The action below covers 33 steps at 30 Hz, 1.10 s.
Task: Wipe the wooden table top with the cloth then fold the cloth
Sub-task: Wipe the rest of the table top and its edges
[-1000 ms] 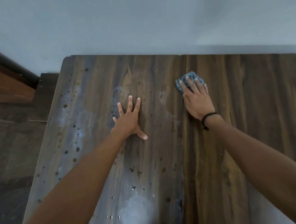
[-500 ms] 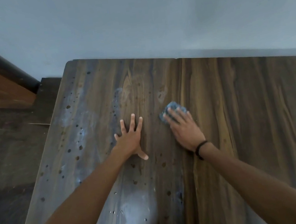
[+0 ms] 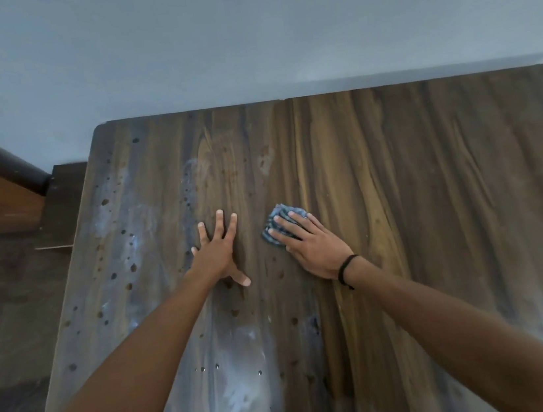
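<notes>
Right hand [image 3: 310, 247] presses bunched cloth [image 3: 281, 226] flat-fingered mid-table [image 3: 433, 184]; left hand [image 3: 219, 252] splayed, grasping nothing. Judgement: stains crowd the left edge; wipe there in overlapping, firm strokes.

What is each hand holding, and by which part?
Nothing is gripped. The right hand presses flat on top of the crumpled blue-grey cloth; the left hand rests flat on the dark wooden table top.

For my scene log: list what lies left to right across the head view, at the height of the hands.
Dark floor → table, its spotted, pale-smeared left part → left hand, flat on the wood → cloth → right hand, fingers on the cloth → black wristband → the table's plain right part.
</notes>
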### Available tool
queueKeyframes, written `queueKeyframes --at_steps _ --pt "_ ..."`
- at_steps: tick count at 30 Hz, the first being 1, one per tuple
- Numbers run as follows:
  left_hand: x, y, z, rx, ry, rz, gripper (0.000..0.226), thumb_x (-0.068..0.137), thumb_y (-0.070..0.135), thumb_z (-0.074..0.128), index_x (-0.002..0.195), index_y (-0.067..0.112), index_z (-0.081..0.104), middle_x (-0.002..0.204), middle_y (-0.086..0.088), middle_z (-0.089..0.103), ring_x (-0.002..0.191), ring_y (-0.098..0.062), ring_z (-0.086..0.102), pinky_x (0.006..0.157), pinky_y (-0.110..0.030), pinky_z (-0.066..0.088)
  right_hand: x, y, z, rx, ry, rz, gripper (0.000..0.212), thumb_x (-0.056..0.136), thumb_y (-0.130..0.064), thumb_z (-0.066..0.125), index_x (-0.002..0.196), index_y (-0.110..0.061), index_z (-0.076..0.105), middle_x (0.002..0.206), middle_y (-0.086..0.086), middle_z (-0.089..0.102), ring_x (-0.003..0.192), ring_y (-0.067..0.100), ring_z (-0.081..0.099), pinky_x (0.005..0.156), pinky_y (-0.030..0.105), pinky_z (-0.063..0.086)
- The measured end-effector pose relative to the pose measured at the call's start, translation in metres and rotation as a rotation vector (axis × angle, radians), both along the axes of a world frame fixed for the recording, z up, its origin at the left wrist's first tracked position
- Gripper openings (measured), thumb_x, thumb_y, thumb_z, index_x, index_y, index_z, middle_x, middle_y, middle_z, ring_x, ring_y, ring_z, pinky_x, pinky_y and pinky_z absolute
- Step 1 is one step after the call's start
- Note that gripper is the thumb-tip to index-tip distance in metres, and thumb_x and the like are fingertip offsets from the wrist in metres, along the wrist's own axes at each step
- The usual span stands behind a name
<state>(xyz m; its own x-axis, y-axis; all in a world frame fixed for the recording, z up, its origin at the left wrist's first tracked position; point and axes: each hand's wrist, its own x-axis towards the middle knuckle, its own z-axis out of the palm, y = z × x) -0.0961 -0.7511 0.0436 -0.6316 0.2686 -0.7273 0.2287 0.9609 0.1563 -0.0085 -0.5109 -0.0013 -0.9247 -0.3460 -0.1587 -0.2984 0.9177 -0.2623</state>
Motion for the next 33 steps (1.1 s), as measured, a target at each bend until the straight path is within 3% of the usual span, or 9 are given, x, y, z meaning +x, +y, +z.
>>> queueKeyframes --at_steps 8,13,17,19,23,25,30,33 --pt "-0.003 0.0 -0.002 -0.03 0.011 0.001 0.163 0.047 0.053 0.096 0.151 0.037 -0.029 0.154 0.009 -0.045 0.146 -0.044 -0.027 0.11 -0.075 0.014 0.001 0.029 0.004 0.065 -0.016 0.19 0.053 0.108 -0.039 0.022 0.159 -0.039 0.007 0.168 -0.008 0.006 0.155 0.021 0.0 0.125 0.047 0.005" --pt "-0.004 -0.001 -0.004 -0.027 0.024 -0.006 0.163 0.046 0.054 0.095 0.151 0.039 -0.029 0.155 0.01 -0.043 0.146 -0.043 -0.026 0.11 -0.075 0.016 0.002 0.002 0.006 -0.027 -0.026 -0.321 0.054 0.107 -0.032 0.029 0.159 -0.033 0.016 0.168 -0.006 0.008 0.155 0.024 0.0 0.122 0.054 0.013" --pt "-0.004 -0.002 -0.006 -0.03 0.026 -0.01 0.164 0.046 0.054 0.096 0.151 0.038 -0.029 0.155 0.009 -0.043 0.146 -0.044 -0.026 0.11 -0.075 0.017 0.037 -0.013 -0.006 0.002 0.006 0.069 0.053 0.107 -0.035 0.028 0.158 -0.036 0.015 0.167 -0.006 0.01 0.154 0.024 0.003 0.125 0.049 0.005" --pt "-0.004 -0.001 -0.007 -0.028 0.022 -0.013 0.164 0.046 0.054 0.096 0.151 0.037 -0.029 0.155 0.009 -0.043 0.146 -0.044 -0.026 0.11 -0.075 0.016 0.034 0.003 -0.007 0.04 0.039 0.149 0.053 0.107 -0.036 0.026 0.158 -0.038 0.014 0.167 -0.008 0.011 0.154 0.021 0.006 0.124 0.048 0.007" --pt "-0.005 -0.003 -0.008 -0.028 0.028 -0.004 0.164 0.046 0.055 0.095 0.151 0.038 -0.029 0.155 0.01 -0.043 0.146 -0.044 -0.026 0.11 -0.075 0.017 0.0 0.005 0.005 -0.034 -0.009 -0.321 0.054 0.106 -0.029 0.031 0.159 -0.034 0.018 0.167 -0.006 0.011 0.155 0.025 0.004 0.124 0.051 0.007" --pt "-0.005 -0.003 -0.008 -0.03 0.03 -0.009 0.163 0.046 0.055 0.095 0.151 0.039 -0.029 0.155 0.01 -0.043 0.146 -0.043 -0.026 0.111 -0.075 0.017 0.004 -0.012 0.007 -0.063 -0.021 -0.446 0.055 0.106 -0.028 0.032 0.159 -0.032 0.018 0.168 -0.003 0.009 0.155 0.027 0.001 0.124 0.052 0.006" --pt "-0.005 -0.001 -0.008 -0.031 0.026 -0.003 0.164 0.046 0.053 0.096 0.151 0.038 -0.029 0.155 0.01 -0.043 0.147 -0.043 -0.026 0.111 -0.075 0.017 0.048 -0.014 -0.001 0.005 -0.012 -0.029 0.053 0.107 -0.037 0.026 0.159 -0.036 0.015 0.167 -0.005 0.01 0.155 0.024 0.003 0.125 0.05 0.003" --pt "-0.005 0.001 -0.008 -0.03 0.027 -0.007 0.165 0.045 0.053 0.096 0.151 0.038 -0.029 0.155 0.01 -0.043 0.146 -0.044 -0.025 0.111 -0.075 0.017 0.032 0.004 0.002 0.069 0.042 -0.044 0.053 0.107 -0.036 0.027 0.158 -0.038 0.014 0.167 -0.006 0.01 0.154 0.023 0.007 0.124 0.051 0.005"
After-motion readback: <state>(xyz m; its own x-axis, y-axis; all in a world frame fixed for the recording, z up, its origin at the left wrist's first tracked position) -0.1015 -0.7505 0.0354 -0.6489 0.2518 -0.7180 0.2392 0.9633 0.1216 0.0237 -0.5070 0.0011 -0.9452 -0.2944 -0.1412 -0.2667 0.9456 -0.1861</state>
